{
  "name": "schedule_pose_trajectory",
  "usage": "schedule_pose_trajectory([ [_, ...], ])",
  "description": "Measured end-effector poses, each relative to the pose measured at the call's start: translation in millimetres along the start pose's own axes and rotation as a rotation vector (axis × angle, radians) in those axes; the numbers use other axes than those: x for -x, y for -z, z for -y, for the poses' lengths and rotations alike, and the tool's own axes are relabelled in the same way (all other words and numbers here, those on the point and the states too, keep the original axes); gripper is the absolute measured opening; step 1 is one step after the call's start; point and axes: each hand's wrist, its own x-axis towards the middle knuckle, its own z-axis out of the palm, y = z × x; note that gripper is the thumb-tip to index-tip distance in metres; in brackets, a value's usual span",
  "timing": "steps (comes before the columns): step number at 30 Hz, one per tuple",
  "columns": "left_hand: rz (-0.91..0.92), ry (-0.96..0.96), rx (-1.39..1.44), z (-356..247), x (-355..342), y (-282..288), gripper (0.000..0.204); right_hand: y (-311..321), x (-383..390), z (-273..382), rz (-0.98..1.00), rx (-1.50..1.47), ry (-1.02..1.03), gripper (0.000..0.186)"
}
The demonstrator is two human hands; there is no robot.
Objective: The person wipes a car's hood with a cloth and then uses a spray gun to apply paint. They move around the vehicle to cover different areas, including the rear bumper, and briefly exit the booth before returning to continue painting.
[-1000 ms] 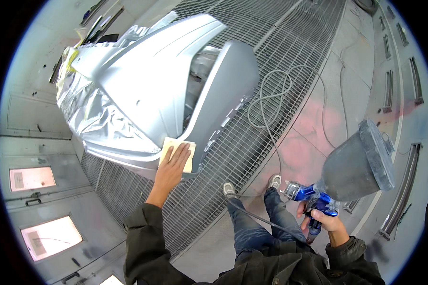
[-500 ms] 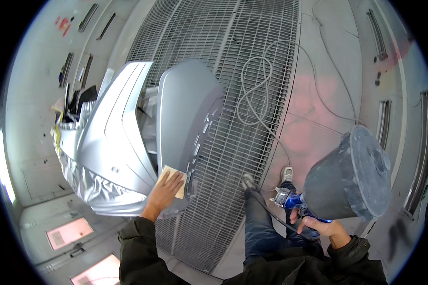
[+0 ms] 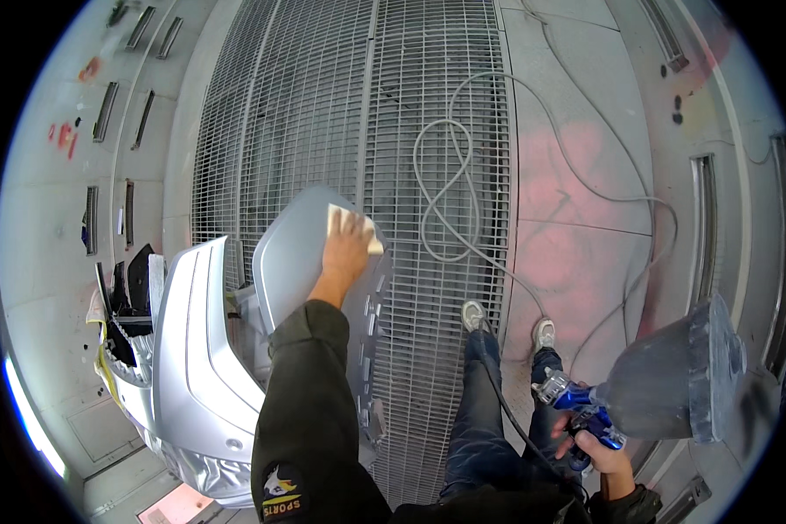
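My left hand [image 3: 345,251] presses a pale yellow tack cloth [image 3: 375,244] onto the upper part of a grey car panel [image 3: 290,258]. Its fingers are bent over the cloth, and my sleeve hides part of the panel below. In my right hand [image 3: 604,452] is a blue spray gun [image 3: 575,400], gripped by its handle and held off to the right. A large dark grey cup [image 3: 655,384] sits on the gun, tilted to the right. Beside the grey panel, on its left, stands a silver bumper [image 3: 189,349] partly wrapped in shiny masking film.
Metal floor grating [image 3: 310,113] runs beneath the parts. A looped grey hose [image 3: 473,166] lies across the grating and onto the pink-stained floor [image 3: 576,166]. A dark hose [image 3: 502,406] hangs along my leg. Booth walls with vents [image 3: 703,236] rise on both sides.
My left hand has slid the tack cloth from the panel's lower end up to its upper part. The view has shifted, and the spray gun appears lower and farther right.
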Motion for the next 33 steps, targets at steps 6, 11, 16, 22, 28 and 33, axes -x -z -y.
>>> schedule_pose_trajectory([
  [6,-0.082,0.338,0.103,70.5,-1.1,32.1,0.048,-25.1,-13.0,4.6,-0.045,-0.013,0.035,0.078],
  [11,-0.242,0.520,0.208,30.1,102.4,61.3,0.056,-37.8,-15.3,23.4,0.040,0.078,0.055,0.076],
  [16,-0.290,0.809,0.521,-76.1,228.2,54.9,0.063,-59.0,-10.9,52.0,0.171,0.211,0.085,0.066],
  [22,-0.316,0.975,0.813,-229.0,360.7,31.1,0.049,-72.9,1.0,66.5,0.303,0.469,0.115,0.058],
  [28,-1.393,2.222,1.675,-216.8,450.2,56.4,0.054,-100.1,-1.3,77.9,0.522,0.532,0.048,0.046],
  [33,-0.996,1.643,0.597,-49.8,473.2,62.0,0.052,-149.9,-6.8,74.7,0.560,0.584,0.080,0.046],
])
